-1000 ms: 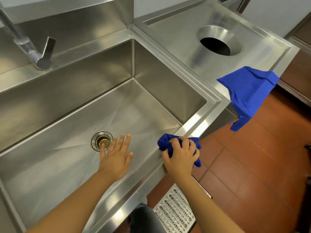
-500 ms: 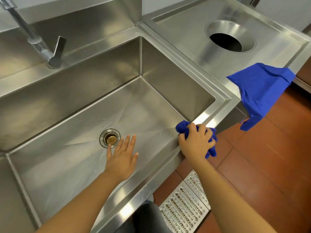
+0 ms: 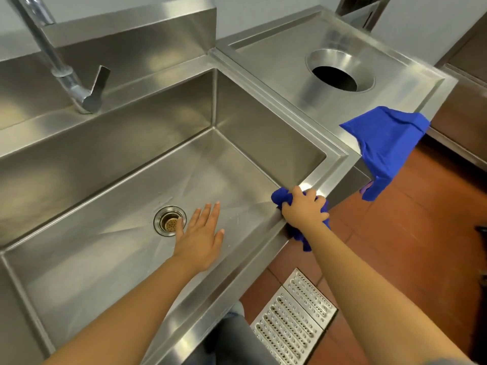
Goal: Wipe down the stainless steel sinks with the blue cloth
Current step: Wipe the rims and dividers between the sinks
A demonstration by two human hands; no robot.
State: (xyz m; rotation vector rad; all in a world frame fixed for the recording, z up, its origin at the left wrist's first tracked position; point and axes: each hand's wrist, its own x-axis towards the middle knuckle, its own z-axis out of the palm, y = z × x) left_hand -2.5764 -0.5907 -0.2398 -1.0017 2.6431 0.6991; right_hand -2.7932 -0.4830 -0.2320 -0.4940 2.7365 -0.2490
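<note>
Right hand: the right hand [image 3: 305, 209] sits on the front rim of the sink [image 3: 131, 164], close to the sink's right front corner.
Right fingers: the fingers [image 3: 312, 197] are curled down tight over a bunched blue cloth [image 3: 283, 197], gripping it against the rim. The thumb is hidden under the hand.
Blue cloth: it lies wadded beneath the right palm. One fold sticks out on the basin side, and a loose tail hangs below the rim's outer edge toward the floor.
Left hand: the left hand [image 3: 201, 233] is inside the basin, palm down over the sink floor, just right of the drain [image 3: 170, 220].
Left fingers: these fingers [image 3: 208, 214] are straight and slightly spread, and they hold nothing. The thumb tip reaches the drain's edge. Whether the palm presses on the steel or hovers above it cannot be told.
Sink: a deep steel basin with the faucet [image 3: 79, 85] mounted on its back ledge.
Adjoining surface: the steel surface [image 3: 276, 56] to the right has a round opening [image 3: 338, 75] in it.
Second blue cloth: this cloth [image 3: 387, 146] is draped over the near corner of that surface, well apart from both hands.
Floor: red tile floor [image 3: 408, 233], with a perforated metal grate [image 3: 292, 317] set into it below the sink front.
</note>
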